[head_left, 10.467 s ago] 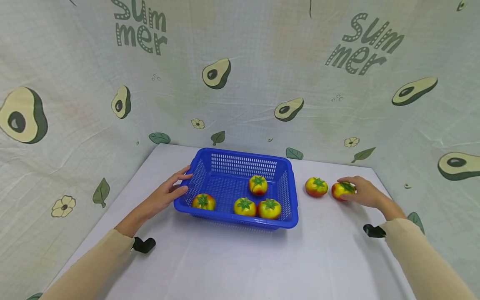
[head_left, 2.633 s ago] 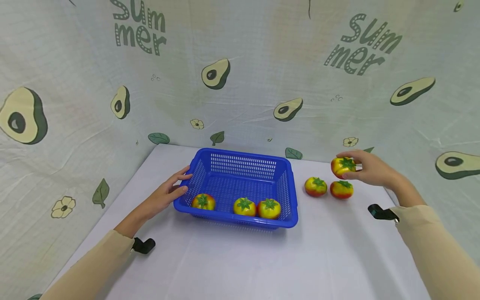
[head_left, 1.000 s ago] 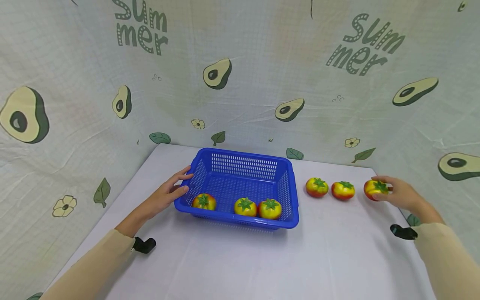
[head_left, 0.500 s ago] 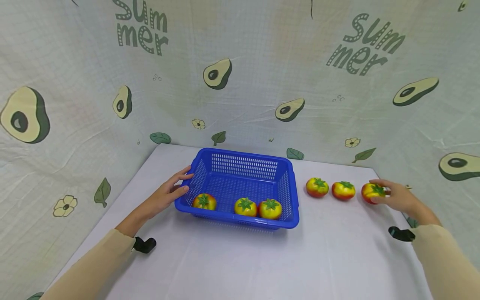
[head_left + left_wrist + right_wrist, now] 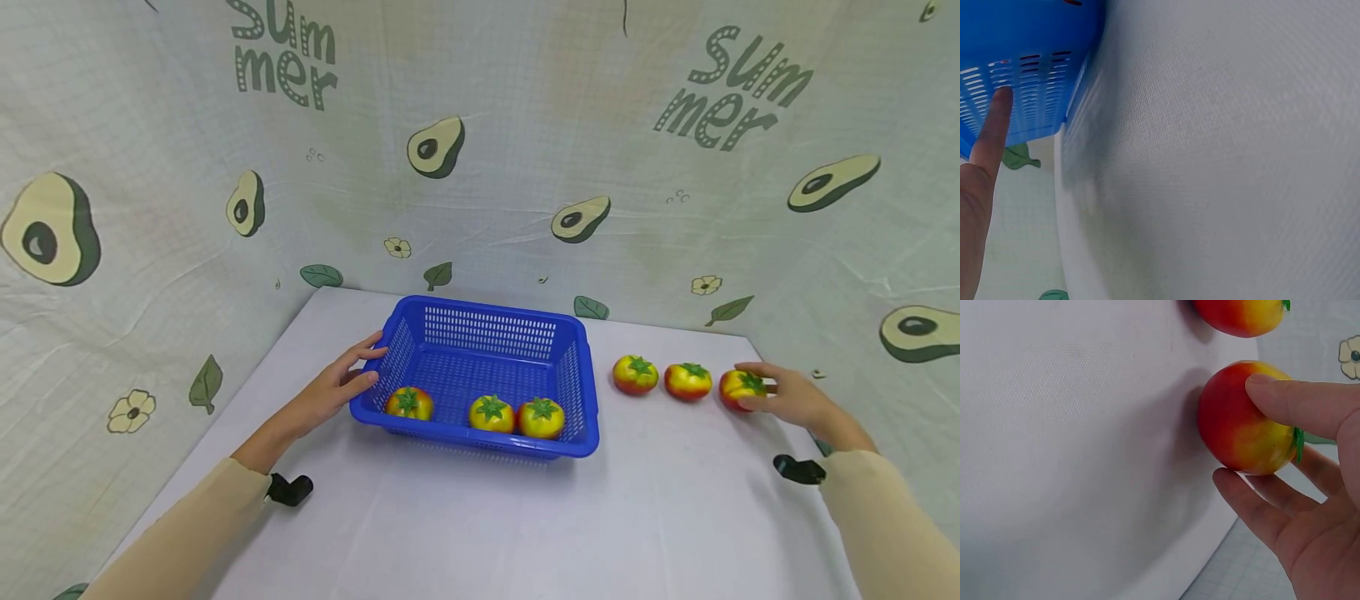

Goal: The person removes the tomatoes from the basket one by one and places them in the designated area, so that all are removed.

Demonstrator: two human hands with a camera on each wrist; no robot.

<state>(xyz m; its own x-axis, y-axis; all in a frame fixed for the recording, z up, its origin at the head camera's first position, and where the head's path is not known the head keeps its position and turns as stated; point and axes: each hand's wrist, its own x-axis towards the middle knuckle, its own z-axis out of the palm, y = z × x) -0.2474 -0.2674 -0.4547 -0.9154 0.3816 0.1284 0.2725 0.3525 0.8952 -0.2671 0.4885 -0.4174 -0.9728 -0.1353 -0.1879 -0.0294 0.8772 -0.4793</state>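
Observation:
At the right end of a short row on the table, my right hand [image 5: 801,398] holds a red-and-yellow tomato [image 5: 739,390] with a green leafy top. In the right wrist view, the thumb presses one side of this tomato [image 5: 1244,419] while fingertips touch its other side. Two more tomatoes, a middle one [image 5: 687,381] and a left one [image 5: 635,375], stand beside it with small gaps. My left hand [image 5: 330,393] rests against the left rim of a blue plastic basket [image 5: 480,310], fingers extended. The left wrist view shows one straight finger [image 5: 996,122] touching the slotted wall.
Inside the basket, along its front side, sit three tomatoes: one at left [image 5: 409,404] and a touching pair, including a right one [image 5: 541,418]. A white tabletop [image 5: 480,525] lies under everything. Avocado-print cloth [image 5: 495,167] hangs behind and at both sides.
The tomato from the basket's back right was lifted out by my right hand, carried over the row and set at its right end. It has since slid slightly left. My left hand stays put.

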